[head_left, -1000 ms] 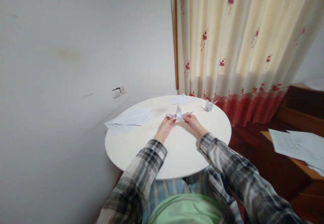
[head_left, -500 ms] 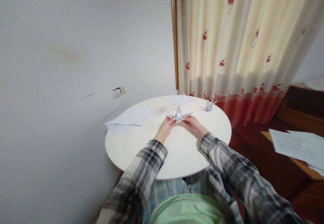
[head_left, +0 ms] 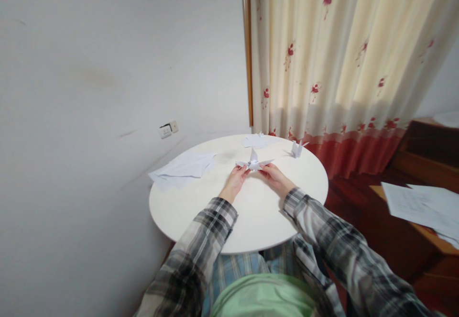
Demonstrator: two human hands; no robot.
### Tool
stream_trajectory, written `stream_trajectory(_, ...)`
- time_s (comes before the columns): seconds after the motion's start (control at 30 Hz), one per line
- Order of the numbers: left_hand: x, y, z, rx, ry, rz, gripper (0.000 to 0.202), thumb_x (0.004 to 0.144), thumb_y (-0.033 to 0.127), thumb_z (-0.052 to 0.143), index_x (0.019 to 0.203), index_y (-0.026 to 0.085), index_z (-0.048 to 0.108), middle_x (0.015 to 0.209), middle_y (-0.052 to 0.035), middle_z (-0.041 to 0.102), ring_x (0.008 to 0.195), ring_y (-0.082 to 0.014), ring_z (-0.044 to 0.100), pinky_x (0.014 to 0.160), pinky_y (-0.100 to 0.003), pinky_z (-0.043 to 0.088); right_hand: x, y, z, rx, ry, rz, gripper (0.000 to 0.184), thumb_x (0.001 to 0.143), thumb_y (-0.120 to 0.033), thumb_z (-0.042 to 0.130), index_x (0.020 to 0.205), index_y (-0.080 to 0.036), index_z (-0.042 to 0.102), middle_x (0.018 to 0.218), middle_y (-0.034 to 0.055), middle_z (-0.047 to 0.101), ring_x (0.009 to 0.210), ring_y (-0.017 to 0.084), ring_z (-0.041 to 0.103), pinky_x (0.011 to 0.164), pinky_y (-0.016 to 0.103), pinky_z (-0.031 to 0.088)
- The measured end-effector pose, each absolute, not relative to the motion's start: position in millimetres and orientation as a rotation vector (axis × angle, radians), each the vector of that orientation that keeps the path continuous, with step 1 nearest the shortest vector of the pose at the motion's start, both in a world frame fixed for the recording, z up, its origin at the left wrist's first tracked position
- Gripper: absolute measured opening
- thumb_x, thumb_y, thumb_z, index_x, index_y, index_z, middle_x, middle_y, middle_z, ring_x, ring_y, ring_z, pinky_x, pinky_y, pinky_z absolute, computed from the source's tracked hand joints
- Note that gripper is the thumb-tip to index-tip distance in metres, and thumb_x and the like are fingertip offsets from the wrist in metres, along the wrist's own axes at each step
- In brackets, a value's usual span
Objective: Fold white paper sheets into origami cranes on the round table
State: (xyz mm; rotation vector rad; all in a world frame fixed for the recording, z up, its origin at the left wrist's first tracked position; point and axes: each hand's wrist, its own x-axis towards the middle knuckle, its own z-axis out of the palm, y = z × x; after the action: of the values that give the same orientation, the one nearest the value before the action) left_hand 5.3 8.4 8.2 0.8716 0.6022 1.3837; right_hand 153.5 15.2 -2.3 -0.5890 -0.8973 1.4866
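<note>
A small white paper crane [head_left: 254, 162] is held just above the round white table [head_left: 201, 221], near its middle. My left hand [head_left: 235, 180] pinches the crane's left wing, fingers closed on it. My right hand [head_left: 273, 177] pinches the right wing in the same way. Both forearms, in plaid sleeves, reach in from the table's near edge.
A second folded crane [head_left: 296, 149] stands at the table's far right. Loose white sheets [head_left: 186, 167] lie at the left, and a folded paper [head_left: 258, 140] at the back. A flowered curtain [head_left: 340, 68] hangs behind. A wooden desk with papers [head_left: 421, 207] stands on the right.
</note>
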Motion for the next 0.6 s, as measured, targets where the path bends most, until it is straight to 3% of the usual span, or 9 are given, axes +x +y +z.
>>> stream_trajectory(0.6,5.2,11.9,4.7,0.888,0.576,1.379,0.010,0.073,0.005,0.060,0.075,0.014,0.055,0.075,0.0013,0.061,0.076,-0.0082,0.059,0.087,-0.024,0.042,152.7,15.7,-3.4,-0.580,-0.919,1.459,0.018,0.057,-0.012,0.072,0.074,-0.016,0.065,0.076,0.0010,0.068,0.068,0.011,0.059,0.069,0.024,0.049)
